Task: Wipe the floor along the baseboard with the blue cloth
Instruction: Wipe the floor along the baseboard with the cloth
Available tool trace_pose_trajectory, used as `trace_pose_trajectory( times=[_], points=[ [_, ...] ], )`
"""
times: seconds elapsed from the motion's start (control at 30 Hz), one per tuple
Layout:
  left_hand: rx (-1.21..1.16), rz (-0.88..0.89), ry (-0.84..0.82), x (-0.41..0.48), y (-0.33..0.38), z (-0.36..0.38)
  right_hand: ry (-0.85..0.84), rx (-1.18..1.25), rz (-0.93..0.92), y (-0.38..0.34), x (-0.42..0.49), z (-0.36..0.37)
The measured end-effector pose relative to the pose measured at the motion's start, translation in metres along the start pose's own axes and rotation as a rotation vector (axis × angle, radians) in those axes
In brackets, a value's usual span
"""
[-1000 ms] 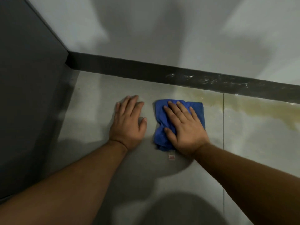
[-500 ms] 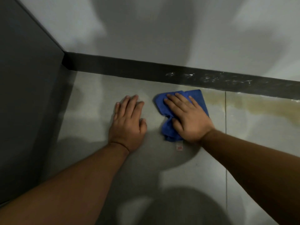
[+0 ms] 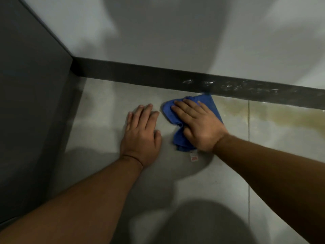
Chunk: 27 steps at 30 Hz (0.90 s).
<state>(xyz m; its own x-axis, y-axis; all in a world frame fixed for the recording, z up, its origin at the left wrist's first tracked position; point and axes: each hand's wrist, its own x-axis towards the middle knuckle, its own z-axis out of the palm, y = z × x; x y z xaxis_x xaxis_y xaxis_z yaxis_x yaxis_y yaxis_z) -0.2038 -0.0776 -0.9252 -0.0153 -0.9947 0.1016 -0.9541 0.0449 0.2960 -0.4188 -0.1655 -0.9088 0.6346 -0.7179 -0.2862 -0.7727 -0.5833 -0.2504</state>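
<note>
2 hands lay flat on the floor point(image 3: 109, 173): my right hand point(image 3: 198, 124) spread open, pinning the blue cloth point(image 3: 211, 104) whose far corner touched the baseboard point(image 3: 140, 74), my left hand point(image 3: 142, 136) splayed beside it. I judged the cloth soft, light and bunch-prone, best pressed under a flat palm

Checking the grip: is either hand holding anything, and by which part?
The right hand presses flat on the middle of the cloth, not gripping. The left hand rests on bare floor.
</note>
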Motion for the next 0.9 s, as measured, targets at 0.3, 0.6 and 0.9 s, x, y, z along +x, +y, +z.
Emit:
trace_pose_trajectory(
  times=[0.3, 0.6, 0.9],
  points=[
    [0.019, 0.003, -0.021, 0.002, 0.0, 0.003, 0.052, -0.013, 0.05, -0.019, 0.012, 0.012],
    [0.034, -0.041, -0.092, 0.001, 0.002, 0.003, 0.16, 0.017, 0.307, 0.03, -0.045, 0.015],
    [0.027, -0.115, -0.132, 0.013, 0.021, -0.007, 0.086, 0.009, 0.124, 0.035, -0.055, 0.015]
  ],
)
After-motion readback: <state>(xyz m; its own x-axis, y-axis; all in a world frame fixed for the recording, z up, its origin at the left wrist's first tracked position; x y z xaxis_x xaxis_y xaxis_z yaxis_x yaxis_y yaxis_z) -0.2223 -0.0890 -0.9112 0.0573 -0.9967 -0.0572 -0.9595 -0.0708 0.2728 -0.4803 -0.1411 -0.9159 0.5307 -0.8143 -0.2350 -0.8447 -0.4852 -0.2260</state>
